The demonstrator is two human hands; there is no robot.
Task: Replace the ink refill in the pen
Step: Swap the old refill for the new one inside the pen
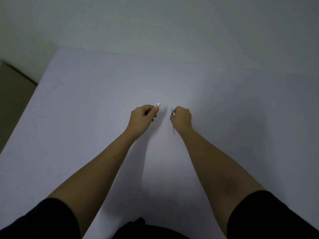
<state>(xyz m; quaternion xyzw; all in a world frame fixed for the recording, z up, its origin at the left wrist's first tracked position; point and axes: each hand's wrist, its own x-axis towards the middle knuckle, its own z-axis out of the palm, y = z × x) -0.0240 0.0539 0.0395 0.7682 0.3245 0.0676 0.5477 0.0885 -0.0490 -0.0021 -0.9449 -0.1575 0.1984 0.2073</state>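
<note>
Both arms reach out over a plain white bench (86,118), hands side by side near its middle, well short of the far edge, with a small gap between them.

Left hand (144,117): fingers curled shut, thumb and forefinger pinching a short clear/whitish pen piece (158,105). Only its end pokes out past the fingertips, pointing toward the far edge. Looks like the pen barrel or a cap section, can't tell which; the rest is hidden in the fist.

Right hand (182,118): fingers also closed, pinched on a thin ink refill (172,125). It stands roughly upright in the grip. The dark tip shows above the fingers on the thumb side, and the pale tube hangs out below the hand along the wrist. Can't tell if the lower end touches the bench.

The two parts are apart, not mated. The refill tip is just beside the left hand's piece.

Dark short sleeves (269,214) at the near edge. A beige surface (13,94) sits off the bench's left edge. Light is dim and small detail is soft.
</note>
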